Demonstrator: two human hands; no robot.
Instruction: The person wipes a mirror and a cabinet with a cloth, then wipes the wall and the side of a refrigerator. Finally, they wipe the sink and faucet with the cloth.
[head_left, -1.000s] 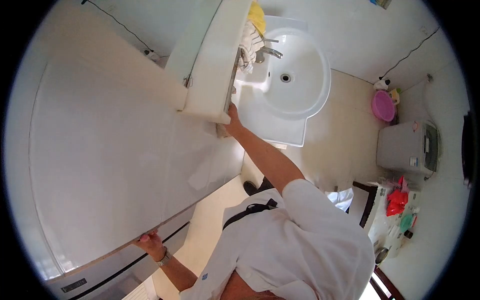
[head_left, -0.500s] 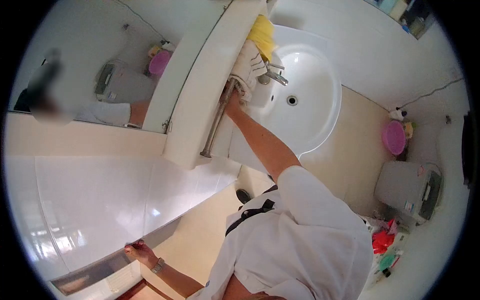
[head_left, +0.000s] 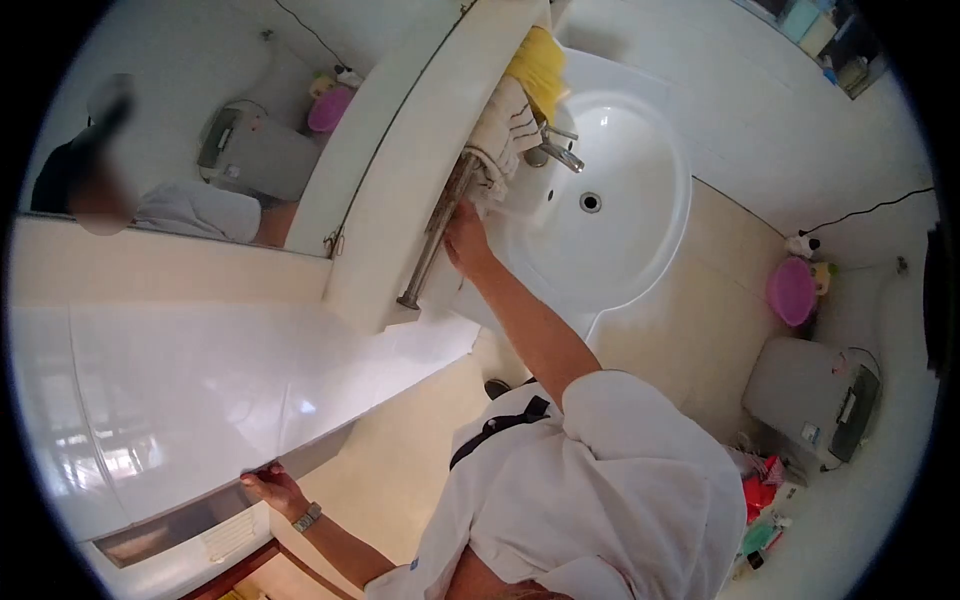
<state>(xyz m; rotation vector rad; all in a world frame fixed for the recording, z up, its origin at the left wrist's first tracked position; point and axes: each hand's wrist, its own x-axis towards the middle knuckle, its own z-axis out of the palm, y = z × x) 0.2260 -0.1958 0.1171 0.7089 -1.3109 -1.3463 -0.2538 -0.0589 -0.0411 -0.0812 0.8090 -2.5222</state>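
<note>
My right hand (head_left: pixel 466 240) is beside the metal rail (head_left: pixel 430 250) under the white shelf, just below the hanging striped towel (head_left: pixel 500 125). Its fingertips are hidden behind the rail, so what they touch or hold cannot be made out. A yellow cloth (head_left: pixel 538 72) hangs above the towel, near the chrome faucet (head_left: pixel 556 150) of the white sink (head_left: pixel 640 215). At the lower left, my left hand (head_left: pixel 274 490), with a watch at the wrist, is at the bottom edge of the glossy wall. Its fingers are loosely bent and partly apart, with nothing visible in them.
A mirror (head_left: pixel 180 130) covers the upper left above the white shelf (head_left: pixel 400 190). At the right are a pink basin (head_left: pixel 792 292), a grey box-shaped appliance (head_left: pixel 800 390) and a red bag (head_left: pixel 760 497). Bottles stand on a shelf at the top right.
My right hand has come down and away from the towel and shows more beside the rail. My left hand has shifted slightly left along the wall edge. The view has moved a little.
</note>
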